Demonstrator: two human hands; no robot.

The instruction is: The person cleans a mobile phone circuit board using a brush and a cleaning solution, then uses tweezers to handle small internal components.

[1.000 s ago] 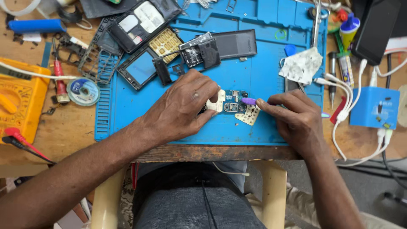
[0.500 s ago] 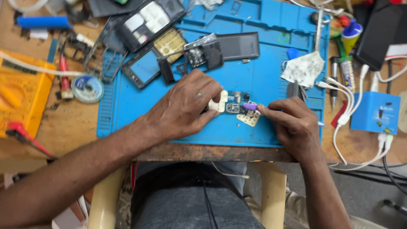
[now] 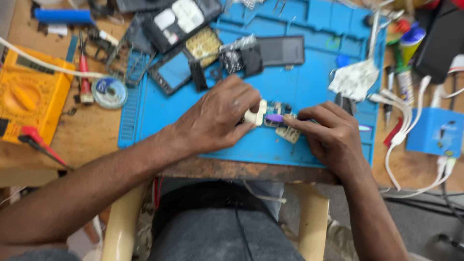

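The likeliest slip is the small circuit board (image 3: 279, 121) skating sideways on the blue mat (image 3: 309, 82) if the purple-tipped tool (image 3: 274, 118) presses off-centre, since only fingertips steady it. The left hand (image 3: 217, 118) pinches a cream piece (image 3: 255, 116) at the board's left edge; the right hand (image 3: 333, 137) is closed around the tool, apparently touching the board. The board lies between both hands, near the counter's (image 3: 232, 169) front edge

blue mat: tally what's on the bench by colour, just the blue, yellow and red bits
blue: 3, the work mat, a box with cables, a cylinder
yellow: 1, the meter
red: 1, a probe
total: 5
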